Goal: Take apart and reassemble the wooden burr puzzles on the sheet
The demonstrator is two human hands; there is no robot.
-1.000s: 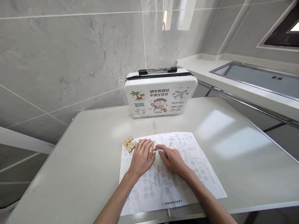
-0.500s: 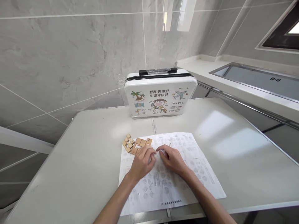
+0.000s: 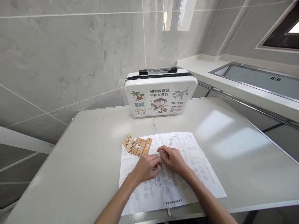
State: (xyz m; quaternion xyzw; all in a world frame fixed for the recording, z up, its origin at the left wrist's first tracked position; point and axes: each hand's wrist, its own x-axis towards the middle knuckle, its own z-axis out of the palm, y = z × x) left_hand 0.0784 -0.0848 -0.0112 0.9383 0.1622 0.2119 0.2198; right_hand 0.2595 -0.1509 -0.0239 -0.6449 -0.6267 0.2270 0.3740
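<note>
My left hand [image 3: 149, 167] rests over the printed paper sheet [image 3: 187, 186], its fingers curled in and closed; anything within them is hidden. Just to its right, my right hand [image 3: 173, 159] is closed too, thumb and index finger bent close together, and I cannot make out what they hold. Flat wooden puzzle pieces [image 3: 146, 146] with burnt-in numbers and cut-out slots lie beyond my left hand on the sheet's upper left. A cluster of notched wooden pieces [image 3: 128, 143] sits against them at the paper's corner.
A white suitcase [image 3: 144, 105] in plastic wrap, with cartoon prints and a black handle, stands at the back of the pale table [image 3: 93, 161]. A grey tiled wall [image 3: 70, 56] rises behind it. On the right is a counter with an inset sink [image 3: 257, 79].
My left hand has moved off the wooden pieces, toward me and to the right, close to my right hand. The numbered pieces now show more fully. My right hand has hardly shifted.
</note>
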